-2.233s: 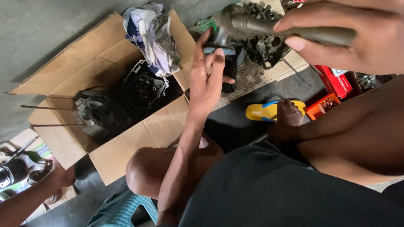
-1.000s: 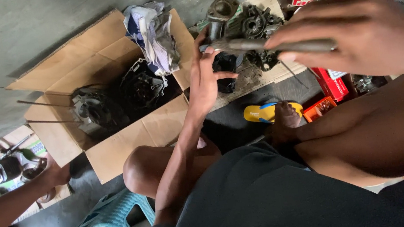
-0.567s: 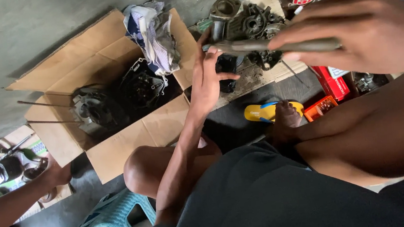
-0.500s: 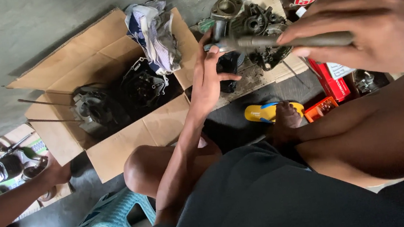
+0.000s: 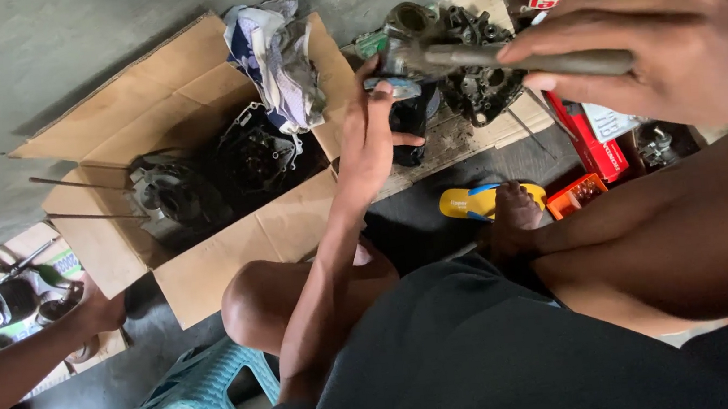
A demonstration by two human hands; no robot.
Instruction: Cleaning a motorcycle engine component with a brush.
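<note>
- Hammer (image 5: 538,58): gripped by the handle in the right hand (image 5: 662,42), fingers wrapped round the shaft, head poised just above the blue-handled tool (image 5: 394,87) at the far edge of the cardboard (image 5: 189,87).
- Best kept to short, square taps, so the head lands flat on the tool's end and not on the left fingers beside it.
- Right hand: raised near the camera, wrist bent, knuckles up, handle lying roughly level and pointing left.
- Left hand (image 5: 372,136): arm stretched forward from the knee, palm upright, fingers closed lightly round the tool, steadying it against the dark engine part (image 5: 478,84).
- Safer with the left fingertips held low on the tool, clear of the struck end.
- Beyond, on the cardboard: greasy engine pieces (image 5: 208,180) near its middle, a rag (image 5: 276,56) at the far edge.
- Off to the left edge of view, another person's arm (image 5: 29,361), well apart.
</note>
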